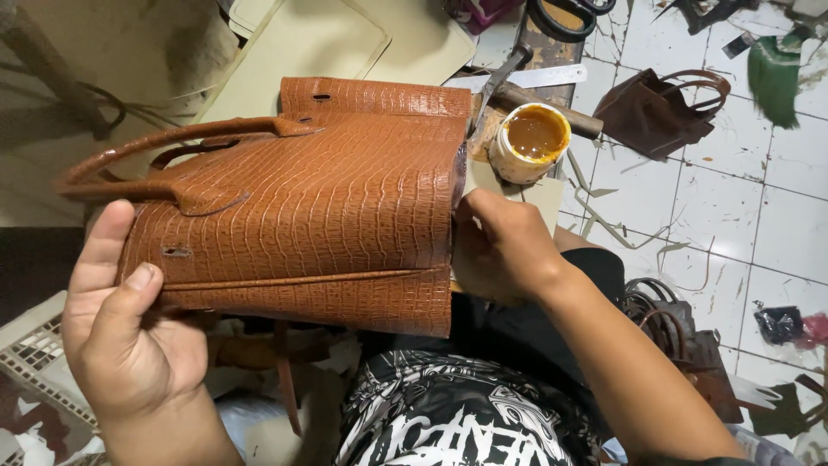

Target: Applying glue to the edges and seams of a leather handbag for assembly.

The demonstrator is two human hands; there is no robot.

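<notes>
A tan handbag [328,207] with a crocodile-scale texture lies on its side over my lap, its two curved handles [164,151] pointing left. My left hand [121,319] grips the bag's top edge at the lower left, thumb pressed on the outer panel. My right hand [504,246] is closed against the bag's bottom edge on the right, fingers tucked behind the panel. Just beyond the bag stands a white tub of brown glue [530,140], open.
Cream pattern boards [345,39] lie behind the bag. A dark brown bag [660,108] rests on the white tiled floor at the upper right, with leather scraps and straps [664,324] to the right. Scissors [569,13] sit at the top; a white plastic basket [34,354] is lower left.
</notes>
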